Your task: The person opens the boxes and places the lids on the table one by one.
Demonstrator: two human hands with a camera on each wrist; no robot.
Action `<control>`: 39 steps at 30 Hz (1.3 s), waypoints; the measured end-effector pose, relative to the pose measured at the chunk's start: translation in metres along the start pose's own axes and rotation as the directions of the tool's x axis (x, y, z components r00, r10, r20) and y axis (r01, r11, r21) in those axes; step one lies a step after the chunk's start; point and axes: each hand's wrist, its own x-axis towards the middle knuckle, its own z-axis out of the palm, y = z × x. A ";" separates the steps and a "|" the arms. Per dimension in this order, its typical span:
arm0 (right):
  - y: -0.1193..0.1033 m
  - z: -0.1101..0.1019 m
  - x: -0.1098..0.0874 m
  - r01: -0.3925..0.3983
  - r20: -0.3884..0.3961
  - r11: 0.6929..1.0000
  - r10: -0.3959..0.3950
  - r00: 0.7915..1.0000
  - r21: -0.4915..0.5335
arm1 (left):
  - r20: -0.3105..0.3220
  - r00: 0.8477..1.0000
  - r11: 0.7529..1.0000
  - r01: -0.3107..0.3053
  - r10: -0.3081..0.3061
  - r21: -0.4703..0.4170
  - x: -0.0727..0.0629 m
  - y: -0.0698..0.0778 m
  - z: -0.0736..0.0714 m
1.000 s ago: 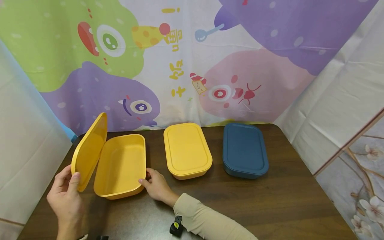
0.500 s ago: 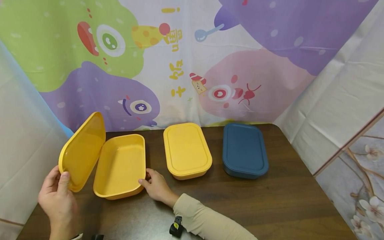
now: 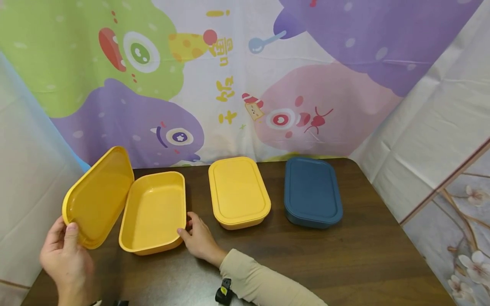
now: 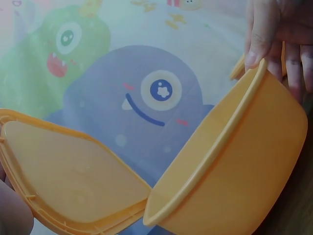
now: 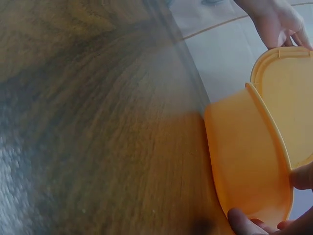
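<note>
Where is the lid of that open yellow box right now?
In the head view the yellow lid is at far left, tilted in the left hand, beside the open yellow box.

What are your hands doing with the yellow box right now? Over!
Left hand holds the yellow lid, tilted. Right hand steadies the open yellow box. Nothing in the way.
</note>
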 end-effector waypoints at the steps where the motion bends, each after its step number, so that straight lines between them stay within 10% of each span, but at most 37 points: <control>1: 0.000 0.000 0.000 0.001 -0.002 1.000 -0.001 1.000 0.000 | -0.006 1.000 1.000 0.002 -0.002 -0.008 0.000 0.001 0.000; 39: 0.002 0.002 -0.004 0.033 -0.009 0.998 -0.034 0.999 -0.055 | -0.080 0.997 0.998 0.017 -0.023 -0.067 0.009 -0.004 -0.016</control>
